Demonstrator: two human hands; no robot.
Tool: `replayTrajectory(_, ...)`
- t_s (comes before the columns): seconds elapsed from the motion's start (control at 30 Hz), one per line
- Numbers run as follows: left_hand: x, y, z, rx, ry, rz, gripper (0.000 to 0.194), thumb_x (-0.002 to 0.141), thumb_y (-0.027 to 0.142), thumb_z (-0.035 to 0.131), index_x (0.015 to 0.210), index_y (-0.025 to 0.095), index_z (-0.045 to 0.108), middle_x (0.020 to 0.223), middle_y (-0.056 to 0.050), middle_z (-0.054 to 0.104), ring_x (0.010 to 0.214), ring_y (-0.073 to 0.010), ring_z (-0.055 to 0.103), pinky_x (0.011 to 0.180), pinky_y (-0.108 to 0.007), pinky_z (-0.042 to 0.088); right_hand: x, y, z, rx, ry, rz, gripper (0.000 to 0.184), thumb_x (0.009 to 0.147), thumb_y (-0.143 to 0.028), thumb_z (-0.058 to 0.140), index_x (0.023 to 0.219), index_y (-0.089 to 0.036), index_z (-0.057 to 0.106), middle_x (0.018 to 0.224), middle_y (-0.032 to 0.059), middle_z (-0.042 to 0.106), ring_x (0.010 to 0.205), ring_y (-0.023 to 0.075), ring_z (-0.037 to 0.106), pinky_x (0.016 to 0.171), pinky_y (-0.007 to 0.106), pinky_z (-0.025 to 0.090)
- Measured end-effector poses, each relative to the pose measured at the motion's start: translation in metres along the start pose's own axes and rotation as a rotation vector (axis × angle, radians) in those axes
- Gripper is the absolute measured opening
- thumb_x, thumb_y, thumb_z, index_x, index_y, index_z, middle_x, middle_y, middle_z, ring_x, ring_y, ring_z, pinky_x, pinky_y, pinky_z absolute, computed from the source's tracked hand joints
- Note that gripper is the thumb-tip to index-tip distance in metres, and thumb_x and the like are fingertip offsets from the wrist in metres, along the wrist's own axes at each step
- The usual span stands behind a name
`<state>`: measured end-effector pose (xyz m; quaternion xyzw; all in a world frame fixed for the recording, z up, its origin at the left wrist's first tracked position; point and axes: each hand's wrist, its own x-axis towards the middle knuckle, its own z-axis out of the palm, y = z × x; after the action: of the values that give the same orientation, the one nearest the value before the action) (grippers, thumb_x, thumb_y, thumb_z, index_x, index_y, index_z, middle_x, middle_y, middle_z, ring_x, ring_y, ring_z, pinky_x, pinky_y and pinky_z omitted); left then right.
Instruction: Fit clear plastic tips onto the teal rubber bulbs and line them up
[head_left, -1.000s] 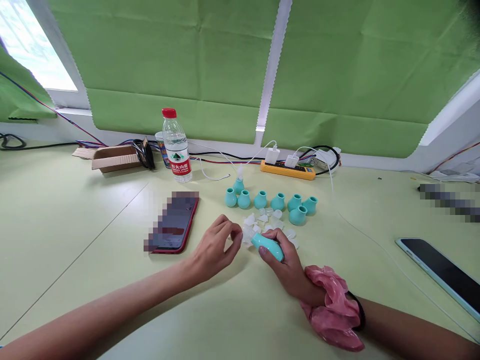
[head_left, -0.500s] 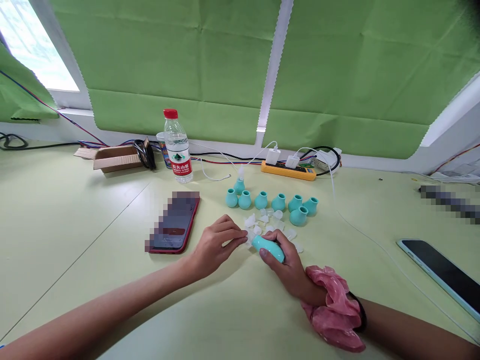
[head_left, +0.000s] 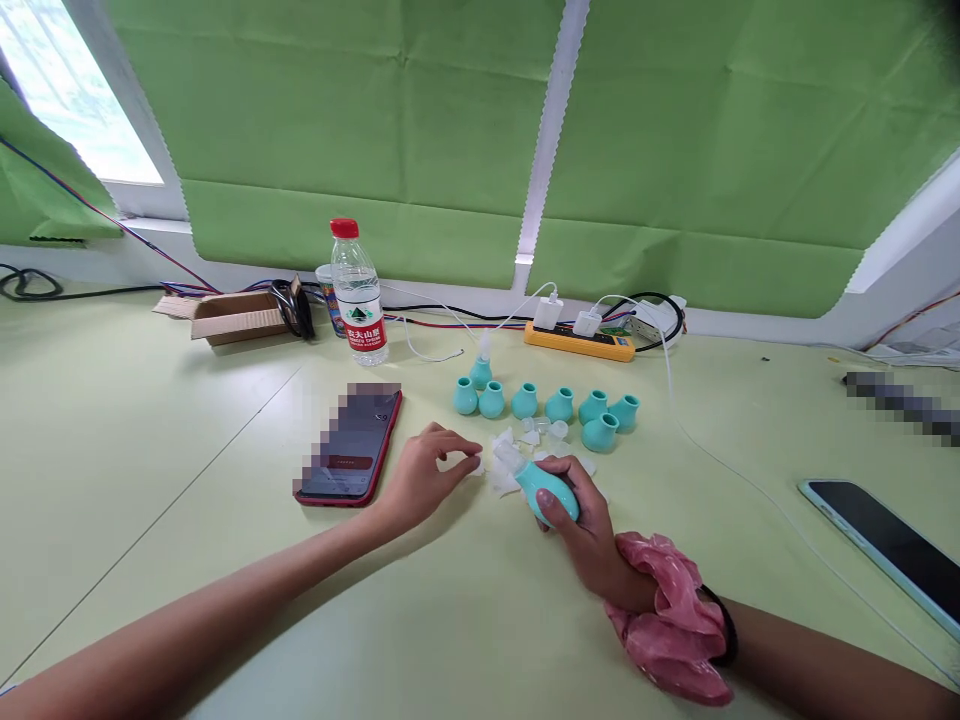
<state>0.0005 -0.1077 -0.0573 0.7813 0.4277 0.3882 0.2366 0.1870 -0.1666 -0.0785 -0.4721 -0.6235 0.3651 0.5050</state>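
1. A blue-green bulb [head_left: 543, 484] is near the middle of the table, tilted, with a clear tip [head_left: 508, 456] at its thin end. I can't tell if the bulb touches the table.
2. The right hand [head_left: 591, 522] has its fingers wrapped around the bulb. A crinkly pink band [head_left: 667, 625] is on that wrist.
3. The left hand [head_left: 420, 475] has its thumb and pointing finger close together, beside a small pale bit [head_left: 478, 467]. I can't tell if they pinch it.
4. Loose clear and white pieces [head_left: 558, 430] lie in a messy bunch around the bulb.
5. Just behind stand 8 more bulbs [head_left: 524, 402]. 7 have bare round holes on top, and 1 has a white tip.
6. The table [head_left: 450, 630] is pale yellow-green and smooth, with a thin dark line [head_left: 259, 412] on the left.
7. A phone in a red case [head_left: 351, 463] lies left of the pieces. A pale blue phone [head_left: 877, 550] lies far right.
8. At the back are a red-capped water bottle [head_left: 360, 305], a cardboard box [head_left: 240, 320] and an orange power strip [head_left: 577, 343] with 2 white plugs [head_left: 548, 313].
9. Green blinds [head_left: 300, 100] hang behind, and a bright window [head_left: 82, 100] shows at the left.
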Motion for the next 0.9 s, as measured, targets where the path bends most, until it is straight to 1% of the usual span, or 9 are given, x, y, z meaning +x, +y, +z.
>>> replayTrajectory(0.07, -0.002, 0.000, 0.002, 0.035, -0.054, 0.006, 0.015, 0.072, 0.022, 0.055, 0.082, 0.018, 0.066, 0.077, -0.003, 0.065, 0.072, -0.0157, 0.054, 0.056, -0.024, 0.044, 0.000, 0.001, 0.001, -0.005, -0.012, -0.001, 0.023, 0.078, -0.039, 0.045, 0.091, -0.021, 0.043, 0.083, 0.0020, 0.049, 0.060, 0.0111, 0.047, 0.051, 0.023, 0.038)
replayTrajectory(0.2, -0.002, 0.001, 0.003, 0.033, -0.118, -0.112, 0.021, 0.074, 0.022, 0.052, 0.090, 0.016, 0.065, 0.084, -0.005, 0.065, 0.067, -0.0137, 0.055, 0.062, -0.024, 0.045, 0.002, 0.001, 0.001, -0.071, -0.064, -0.022, 0.020, 0.078, -0.033, 0.044, 0.093, -0.020, 0.045, 0.081, 0.0018, 0.050, 0.068, 0.0135, 0.049, 0.057, 0.024, 0.040)
replayTrajectory(0.3, -0.002, -0.001, 0.004, -0.018, -0.158, -0.164, 0.026, 0.075, 0.021, 0.049, 0.096, 0.015, 0.063, 0.089, -0.005, 0.065, 0.071, -0.0148, 0.059, 0.068, -0.025, 0.047, 0.002, -0.002, -0.001, -0.159, -0.101, -0.067, 0.021, 0.078, -0.028, 0.042, 0.096, -0.020, 0.046, 0.085, 0.0022, 0.052, 0.074, 0.0148, 0.049, 0.062, 0.025, 0.041)
replayTrajectory(0.43, -0.003, -0.003, 0.007, -0.095, -0.153, -0.155, 0.031, 0.079, 0.019, 0.040, 0.102, 0.014, 0.060, 0.095, -0.006, 0.064, 0.082, -0.0161, 0.060, 0.075, -0.026, 0.047, 0.001, -0.008, -0.001, -0.263, -0.133, -0.162, 0.022, 0.075, -0.022, 0.043, 0.097, -0.020, 0.047, 0.090, 0.0022, 0.053, 0.081, 0.0161, 0.050, 0.069, 0.025, 0.041)
replayTrajectory(0.53, -0.005, 0.000, 0.006, -0.124, -0.157, -0.138, 0.034, 0.079, 0.015, 0.035, 0.105, 0.013, 0.057, 0.093, -0.006, 0.064, 0.082, -0.0154, 0.060, 0.074, -0.026, 0.046, 0.001, -0.011, 0.001, -0.341, -0.155, -0.237, 0.020, 0.073, -0.021, 0.048, 0.093, -0.021, 0.049, 0.085, 0.0019, 0.053, 0.077, 0.0155, 0.051, 0.068, 0.026, 0.042)
replayTrajectory(0.6, -0.007, 0.005, 0.003, -0.114, -0.138, -0.112, 0.033, 0.080, 0.016, 0.035, 0.103, 0.014, 0.058, 0.095, -0.006, 0.063, 0.084, -0.0151, 0.059, 0.075, -0.026, 0.045, 0.001, -0.011, 0.002, -0.383, -0.173, -0.270, 0.017, 0.072, -0.023, 0.053, 0.088, -0.020, 0.050, 0.080, 0.0016, 0.053, 0.072, 0.0149, 0.051, 0.065, 0.026, 0.042)
replayTrajectory(0.7, -0.012, 0.017, -0.003, -0.050, -0.118, -0.022, 0.031, 0.084, 0.024, 0.032, 0.095, 0.015, 0.059, 0.092, -0.006, 0.062, 0.084, -0.0156, 0.056, 0.075, -0.027, 0.042, 0.000, -0.009, 0.004, -0.432, -0.176, -0.303, 0.016, 0.073, -0.027, 0.055, 0.086, -0.020, 0.052, 0.077, 0.0020, 0.055, 0.069, 0.0149, 0.052, 0.062, 0.027, 0.043)
replayTrajectory(0.83, -0.020, 0.030, -0.003, 0.094, -0.261, 0.164, 0.031, 0.082, 0.035, 0.036, 0.077, 0.014, 0.057, 0.070, -0.005, 0.056, 0.069, -0.0153, 0.049, 0.060, -0.024, 0.038, -0.003, -0.006, 0.004, -0.482, -0.232, -0.368, 0.016, 0.078, -0.027, 0.050, 0.092, -0.019, 0.050, 0.079, 0.0027, 0.058, 0.069, 0.0151, 0.054, 0.061, 0.027, 0.043)
replayTrajectory(0.9, -0.024, 0.034, 0.001, 0.171, -0.314, 0.197, 0.030, 0.081, 0.036, 0.038, 0.065, 0.014, 0.051, 0.059, -0.002, 0.049, 0.058, -0.0128, 0.043, 0.053, -0.023, 0.033, -0.004, -0.005, 0.003, -0.477, -0.299, -0.424, 0.015, 0.080, -0.025, 0.048, 0.093, -0.019, 0.048, 0.079, 0.0029, 0.059, 0.070, 0.0149, 0.054, 0.061, 0.026, 0.042)
